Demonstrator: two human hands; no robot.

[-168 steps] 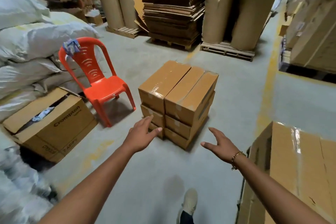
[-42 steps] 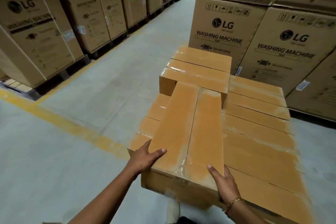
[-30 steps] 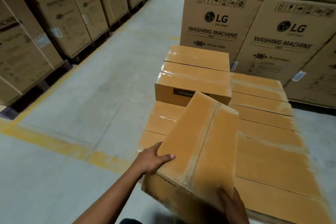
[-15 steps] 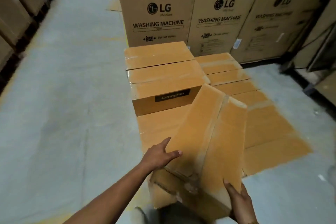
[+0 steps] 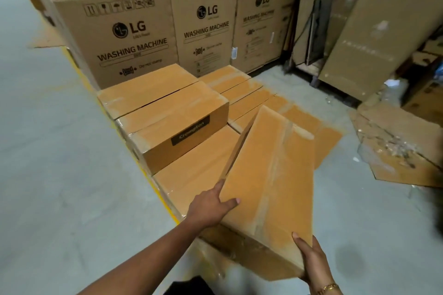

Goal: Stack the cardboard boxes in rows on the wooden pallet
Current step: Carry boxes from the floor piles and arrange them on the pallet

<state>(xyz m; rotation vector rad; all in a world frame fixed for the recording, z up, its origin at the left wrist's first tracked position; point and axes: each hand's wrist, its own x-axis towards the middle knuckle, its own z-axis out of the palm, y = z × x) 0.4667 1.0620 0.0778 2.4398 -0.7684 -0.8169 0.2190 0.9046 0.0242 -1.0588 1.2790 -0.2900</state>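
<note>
Sitting on the left, the Crompton-labelled box (image 5: 177, 124) is resting on the lower layer of stacked boxes (image 5: 196, 170), with the LG washing machine cartons (image 5: 129, 38) standing just behind. Moving across, the left hand (image 5: 208, 206) is gripping the near left corner of the carried box (image 5: 271, 187), thumb lying on its top, and that box is hanging tilted over the stack's near right part, while the right hand (image 5: 311, 263) is clasping its near right corner. Over on the right, torn cardboard (image 5: 402, 151) is lying flat on the floor.
</note>
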